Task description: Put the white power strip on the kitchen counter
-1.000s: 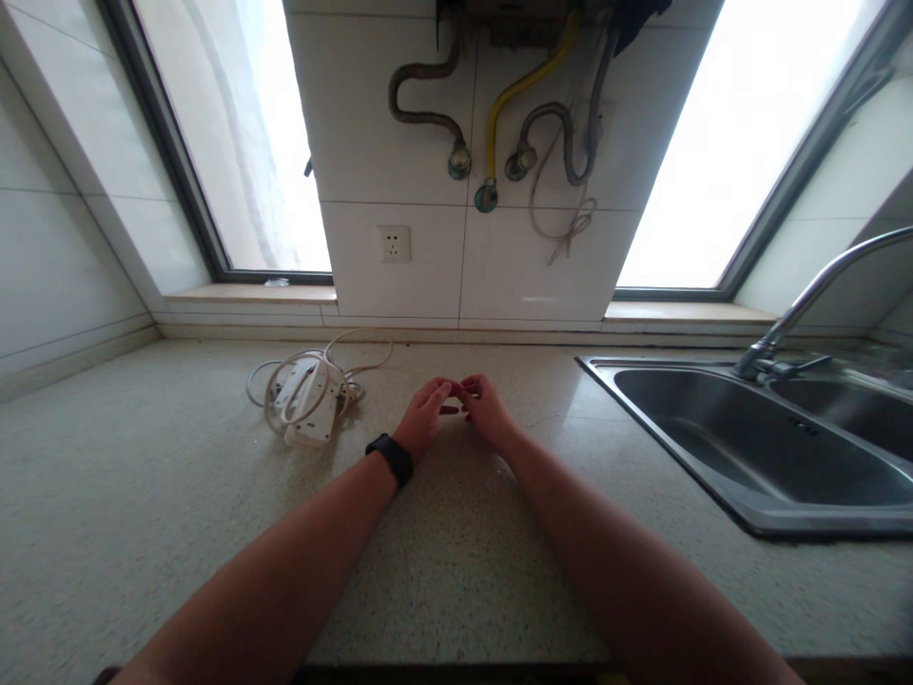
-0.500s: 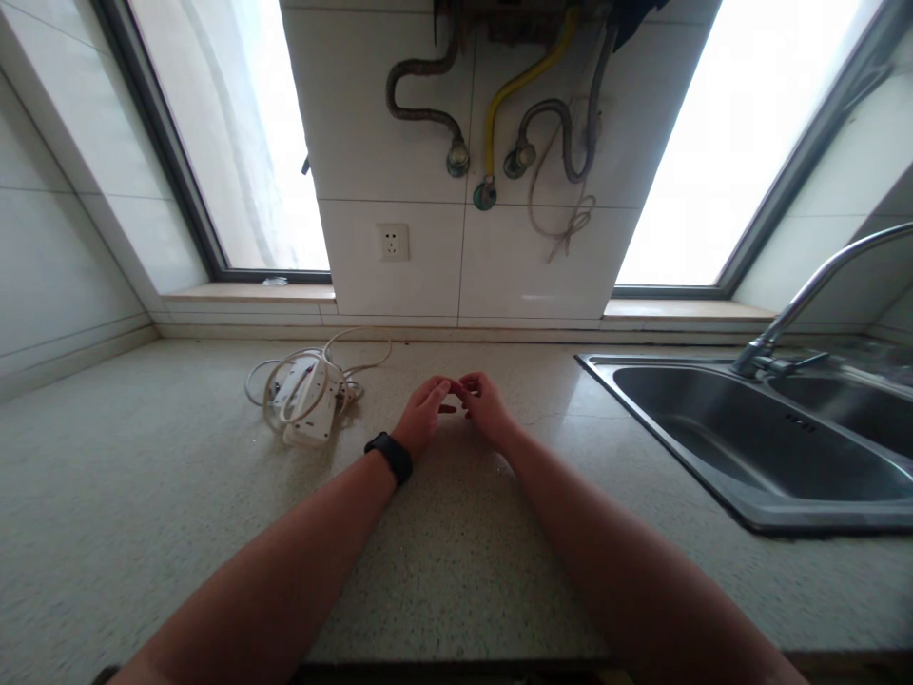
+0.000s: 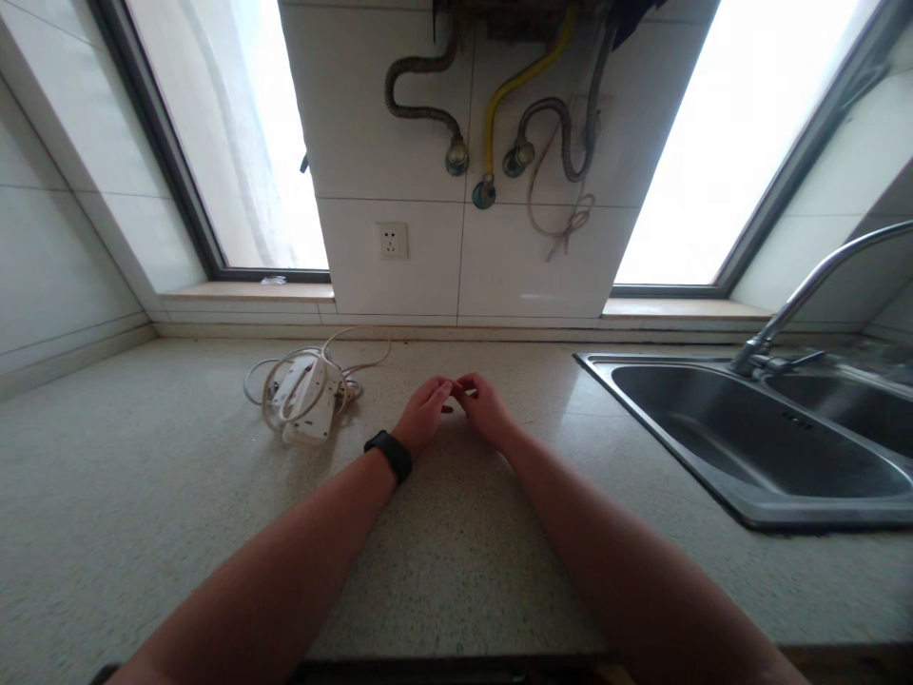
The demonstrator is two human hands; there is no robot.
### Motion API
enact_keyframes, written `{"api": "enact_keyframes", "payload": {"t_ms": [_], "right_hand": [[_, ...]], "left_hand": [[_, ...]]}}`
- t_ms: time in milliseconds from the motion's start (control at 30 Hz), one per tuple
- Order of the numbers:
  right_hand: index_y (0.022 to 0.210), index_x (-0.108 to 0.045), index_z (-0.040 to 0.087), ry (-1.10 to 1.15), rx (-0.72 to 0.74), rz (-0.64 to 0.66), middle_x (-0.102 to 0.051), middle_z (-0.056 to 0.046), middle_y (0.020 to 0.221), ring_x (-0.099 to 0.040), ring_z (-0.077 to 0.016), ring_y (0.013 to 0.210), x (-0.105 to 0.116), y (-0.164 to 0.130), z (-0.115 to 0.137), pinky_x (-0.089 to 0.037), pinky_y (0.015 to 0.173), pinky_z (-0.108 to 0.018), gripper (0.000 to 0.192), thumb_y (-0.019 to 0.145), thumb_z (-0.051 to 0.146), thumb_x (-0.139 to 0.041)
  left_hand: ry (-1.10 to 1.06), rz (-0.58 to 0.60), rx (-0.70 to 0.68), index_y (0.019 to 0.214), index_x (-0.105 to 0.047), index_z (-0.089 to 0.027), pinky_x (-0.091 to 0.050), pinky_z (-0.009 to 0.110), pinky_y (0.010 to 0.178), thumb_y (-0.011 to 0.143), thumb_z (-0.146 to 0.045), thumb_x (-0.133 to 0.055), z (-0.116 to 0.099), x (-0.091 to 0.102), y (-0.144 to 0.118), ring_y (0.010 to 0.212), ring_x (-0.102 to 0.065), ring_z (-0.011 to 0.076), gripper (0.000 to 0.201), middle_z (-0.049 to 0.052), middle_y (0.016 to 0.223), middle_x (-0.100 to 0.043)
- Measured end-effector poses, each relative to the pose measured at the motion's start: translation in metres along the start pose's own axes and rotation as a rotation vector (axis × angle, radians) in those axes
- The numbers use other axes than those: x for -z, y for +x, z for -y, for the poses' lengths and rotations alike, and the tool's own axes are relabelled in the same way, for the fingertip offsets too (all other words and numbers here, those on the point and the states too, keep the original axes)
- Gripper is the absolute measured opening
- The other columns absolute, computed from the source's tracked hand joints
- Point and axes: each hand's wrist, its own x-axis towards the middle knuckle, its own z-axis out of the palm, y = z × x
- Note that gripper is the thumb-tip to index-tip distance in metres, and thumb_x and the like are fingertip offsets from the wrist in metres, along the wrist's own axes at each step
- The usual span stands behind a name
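Note:
My left hand (image 3: pixel 426 414) and my right hand (image 3: pixel 483 407) meet over the middle of the speckled countertop (image 3: pixel 456 552), fingertips touching. Both have their fingers bent and drawn together, the left thumb pressed toward the right hand's fingers. Whether anything small is pinched between them is hidden. A black watch (image 3: pixel 389 456) is strapped round my left wrist. Left of my hands lies a white power strip (image 3: pixel 312 400) with its cord (image 3: pixel 266 390) looped over and around it.
A steel double sink (image 3: pixel 742 428) with a curved faucet (image 3: pixel 813 285) is set into the counter at right. On the tiled wall are a socket (image 3: pixel 392 241), a yellow hose (image 3: pixel 510 90) and grey flexible pipes (image 3: pixel 414 112). Windows stand on both sides.
My fingers have shifted slightly, the right fingertips moving a little left and closer against the left hand. The power strip has stayed in place.

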Motion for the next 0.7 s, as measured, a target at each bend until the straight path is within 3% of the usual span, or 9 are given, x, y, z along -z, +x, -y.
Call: {"api": "enact_keyframes", "payload": {"t_ms": [300, 700], "right_hand": [[0.091, -0.066, 0.019, -0.018, 0.051, 0.001, -0.07, -0.004, 0.088, -0.059, -0.0152, 0.07, 0.0007, -0.0004, -0.002, -0.046, 0.068, -0.03, 0.015, 0.08, 0.025, -0.059], [0.092, -0.066, 0.018, 0.13, -0.127, -0.008, -0.066, -0.005, 0.084, -0.057, -0.0147, 0.066, 0.0038, 0.0024, -0.0024, -0.044, 0.054, -0.026, 0.031, 0.078, 0.045, -0.063]], "left_hand": [[0.116, -0.024, -0.012, 0.095, -0.063, -0.018, -0.046, 0.03, 0.076, 0.092, -0.037, -0.043, 0.0034, 0.003, 0.0025, 0.094, -0.059, 0.0182, 0.028, 0.008, 0.101, -0.065], [0.017, -0.021, -0.033, 0.098, -0.062, -0.018, -0.047, 0.028, 0.074, 0.091, -0.034, -0.045, 0.0006, 0.0009, 0.0016, 0.097, -0.059, 0.0182, 0.025, 0.008, 0.103, -0.065]]}}
